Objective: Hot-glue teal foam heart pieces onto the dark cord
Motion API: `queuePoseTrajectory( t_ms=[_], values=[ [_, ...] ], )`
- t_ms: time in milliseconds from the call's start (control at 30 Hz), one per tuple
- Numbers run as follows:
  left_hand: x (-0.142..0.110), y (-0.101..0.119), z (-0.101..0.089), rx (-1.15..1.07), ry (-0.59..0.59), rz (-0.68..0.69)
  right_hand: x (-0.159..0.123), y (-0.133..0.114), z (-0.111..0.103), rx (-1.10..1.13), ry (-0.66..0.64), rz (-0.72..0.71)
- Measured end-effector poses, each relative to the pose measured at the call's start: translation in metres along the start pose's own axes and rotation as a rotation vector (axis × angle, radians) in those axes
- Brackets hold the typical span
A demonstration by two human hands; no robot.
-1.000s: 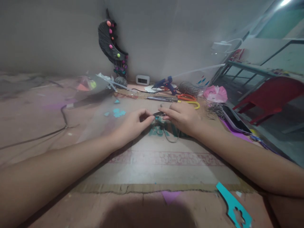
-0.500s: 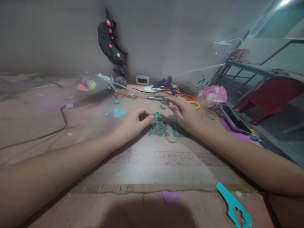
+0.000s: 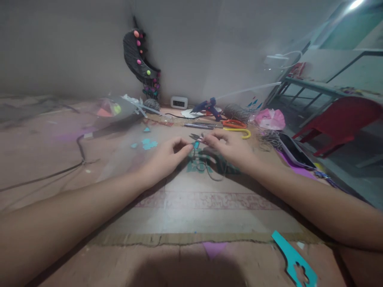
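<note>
A pinkish tabletop (image 3: pixel 113 267) fills the bottom of the frame, with a purple scrap (image 3: pixel 214 249) at lower center and a turquoise cutout (image 3: pixel 299 261), pierced by a flower-shaped hole, at lower right. Beyond them, a pale board (image 3: pixel 185 221) carries a faint red patterned band and, at center, large green printing, partly covered and unreadable. Above it, the left hand (image 3: pixel 163 159) pinches a small turquoise piece (image 3: pixel 196 145) between thumb and finger, beside a loose loop of gray cord (image 3: pixel 216 179). The right hand (image 3: pixel 235 151) is closed on small scissors (image 3: pixel 196 137), blades parted, near that piece. Turquoise scraps (image 3: pixel 149 144) lie left of center; a phone (image 3: pixel 295 150) rests at right. Just behind the hands, yellow-handled scissors (image 3: pixel 247 133), orange-handled scissors (image 3: pixel 234 124), a blue glue gun (image 3: pixel 208 107) and gray yarn (image 3: pixel 236 112) crowd the back edge. A white clock (image 3: pixel 179 102), its display illegible, stands near the wall (image 3: pixel 191 48), below and right of a dark crescent ornament (image 3: pixel 133 54). A red chair (image 3: pixel 350 123) is at right.
</note>
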State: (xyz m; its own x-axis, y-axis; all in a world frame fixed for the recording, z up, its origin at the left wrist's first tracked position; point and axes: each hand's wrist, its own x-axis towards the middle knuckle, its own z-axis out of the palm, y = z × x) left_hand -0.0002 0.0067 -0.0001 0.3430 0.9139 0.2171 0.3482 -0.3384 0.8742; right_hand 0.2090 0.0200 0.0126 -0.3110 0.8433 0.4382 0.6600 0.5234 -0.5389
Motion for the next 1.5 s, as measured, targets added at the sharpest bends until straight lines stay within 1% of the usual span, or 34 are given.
queuePoseTrajectory(
  t_ms=[100,233,333,433,533,633,767,933,1000,1033,1100,1167,1267,1367,1433,1500],
  values=[
    [-0.001,0.002,0.0,-0.009,0.007,0.0,-0.006,-0.011,0.007,0.149,-0.096,0.074],
    [0.0,-0.001,0.001,-0.013,-0.02,0.015,-0.011,-0.01,0.016,0.306,-0.153,0.15],
    [0.001,-0.006,0.002,-0.048,-0.009,0.026,-0.012,-0.01,0.016,0.369,-0.169,0.216],
    [0.002,-0.008,0.003,-0.074,0.025,0.035,-0.012,-0.013,0.013,0.362,-0.201,0.264],
    [0.0,-0.005,0.001,-0.037,0.003,0.045,-0.012,-0.016,0.01,0.298,-0.235,0.231],
    [-0.001,-0.002,0.0,0.004,-0.029,0.03,-0.01,-0.016,0.008,0.243,-0.216,0.157],
    [-0.002,0.0,0.001,0.014,-0.038,0.009,-0.01,-0.013,0.009,0.25,-0.188,0.146],
    [0.0,0.0,0.001,0.016,-0.031,-0.004,-0.012,-0.012,0.012,0.267,-0.209,0.102],
    [0.0,-0.002,0.001,0.01,-0.017,-0.015,-0.01,-0.011,0.01,0.276,-0.178,0.093],
    [0.0,-0.003,0.001,0.006,-0.011,-0.019,-0.007,-0.009,0.008,0.257,-0.141,0.096],
    [0.001,-0.006,0.001,-0.004,-0.007,-0.025,0.0,-0.002,0.002,0.164,-0.035,0.112],
    [0.001,-0.008,0.001,-0.015,-0.004,-0.025,0.01,0.011,-0.005,0.043,0.079,0.134],
    [0.003,-0.008,0.001,-0.042,0.02,-0.039,0.023,0.039,-0.016,-0.095,0.171,0.16],
    [0.003,-0.005,0.001,-0.061,0.037,-0.073,0.034,0.069,-0.023,-0.127,0.184,0.158],
    [0.003,-0.004,0.001,-0.065,0.037,-0.085,0.042,0.084,-0.026,-0.133,0.16,0.177],
    [0.002,-0.004,0.001,-0.068,0.039,-0.088,0.054,0.094,-0.027,-0.178,0.115,0.184]
  ],
)
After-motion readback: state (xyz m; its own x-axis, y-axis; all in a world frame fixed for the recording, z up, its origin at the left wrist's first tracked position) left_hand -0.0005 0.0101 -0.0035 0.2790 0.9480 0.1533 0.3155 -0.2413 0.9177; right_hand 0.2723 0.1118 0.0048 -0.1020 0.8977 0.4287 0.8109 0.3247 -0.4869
